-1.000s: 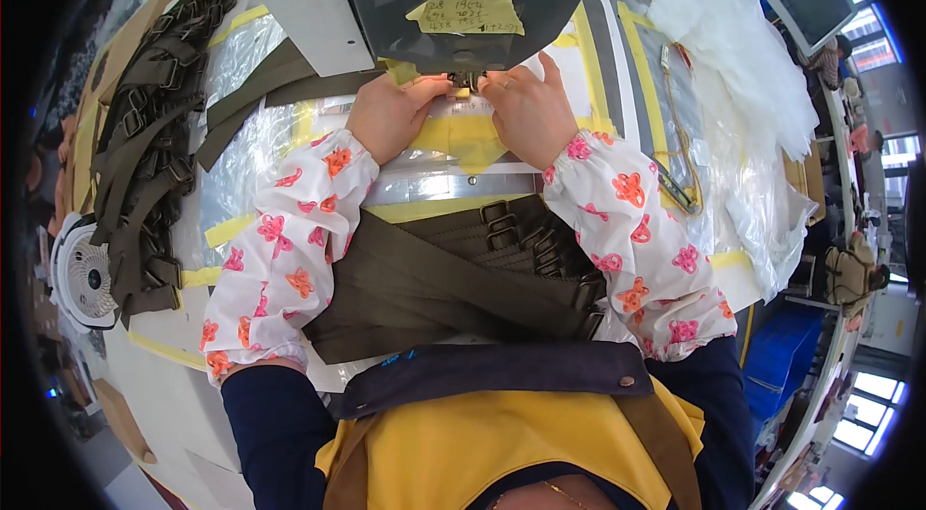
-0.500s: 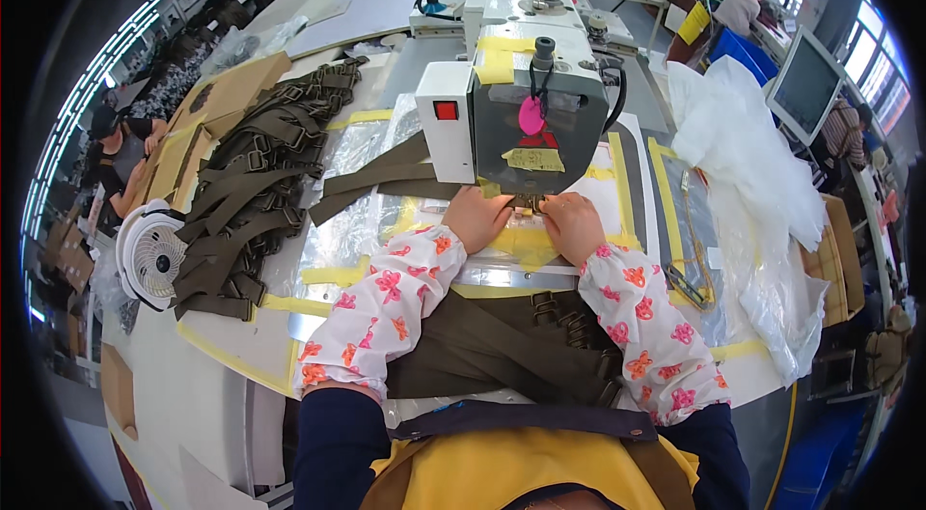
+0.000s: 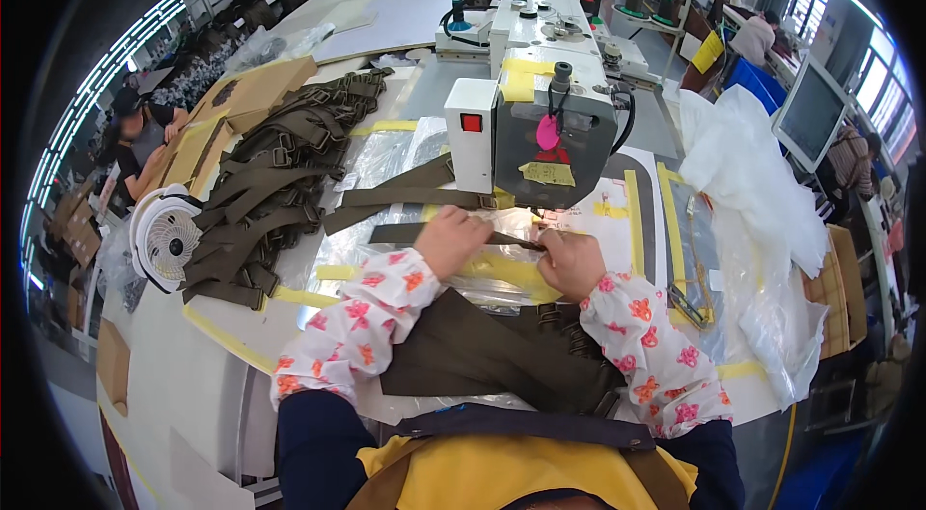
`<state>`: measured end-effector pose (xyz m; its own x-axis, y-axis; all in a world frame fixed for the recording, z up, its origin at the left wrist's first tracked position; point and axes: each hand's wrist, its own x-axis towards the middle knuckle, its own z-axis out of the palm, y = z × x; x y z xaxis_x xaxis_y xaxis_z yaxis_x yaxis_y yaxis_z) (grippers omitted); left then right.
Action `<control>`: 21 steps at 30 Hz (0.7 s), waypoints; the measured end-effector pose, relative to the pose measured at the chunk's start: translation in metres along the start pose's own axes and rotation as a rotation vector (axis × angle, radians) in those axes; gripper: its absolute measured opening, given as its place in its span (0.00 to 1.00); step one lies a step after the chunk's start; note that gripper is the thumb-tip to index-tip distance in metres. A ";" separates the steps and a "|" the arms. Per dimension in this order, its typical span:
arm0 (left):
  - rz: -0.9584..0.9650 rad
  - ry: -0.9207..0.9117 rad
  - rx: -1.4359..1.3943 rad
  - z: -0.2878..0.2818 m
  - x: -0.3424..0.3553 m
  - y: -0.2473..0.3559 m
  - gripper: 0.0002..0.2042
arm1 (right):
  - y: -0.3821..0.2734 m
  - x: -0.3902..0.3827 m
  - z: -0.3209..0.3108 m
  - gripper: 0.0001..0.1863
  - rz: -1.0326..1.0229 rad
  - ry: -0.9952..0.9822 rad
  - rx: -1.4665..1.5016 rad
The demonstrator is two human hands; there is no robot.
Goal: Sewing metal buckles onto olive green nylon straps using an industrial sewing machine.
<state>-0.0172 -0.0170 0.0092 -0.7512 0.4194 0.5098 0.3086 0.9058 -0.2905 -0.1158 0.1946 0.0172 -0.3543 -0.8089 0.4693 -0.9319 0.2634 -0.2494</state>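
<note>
Just in front of the white and grey sewing machine [image 3: 555, 145], both my hands hold one dark olive webbing strap [image 3: 394, 234]. My left hand [image 3: 453, 242] is closed on it along its length, and a tail sticks out to the left. Near the right end, my right hand [image 3: 571, 262] pinches the strap; its fingers hide that end. Behind my left hand lie more straps [image 3: 400, 195], one reaching toward a metal buckle by the machine. Closer to my body, a stack of wide olive straps [image 3: 482, 346] with several buckles [image 3: 555, 315] rests between my forearms.
A large heap of buckled straps [image 3: 289, 158] lies at left beside a white fan [image 3: 166, 242] and cardboard [image 3: 256, 90]. At right are crumpled clear plastic [image 3: 752, 182], metal snips [image 3: 688, 305] and a monitor [image 3: 810, 110]. A co-worker [image 3: 135, 138] is at the far left.
My hands have come back from under the machine head toward me, the left one further left. The strap is now stretched between them. The whole view has shifted slightly.
</note>
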 end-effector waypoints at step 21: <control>-0.629 -0.047 0.028 0.046 -0.085 -0.081 0.15 | -0.125 -0.093 -0.198 0.19 -1.043 0.221 0.450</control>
<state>-0.0053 -0.1287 -0.0472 -0.8090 -0.1962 0.5541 -0.2151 0.9761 0.0316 0.0175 0.3409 0.1726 0.5236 -0.4016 0.7514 -0.6828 -0.7253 0.0882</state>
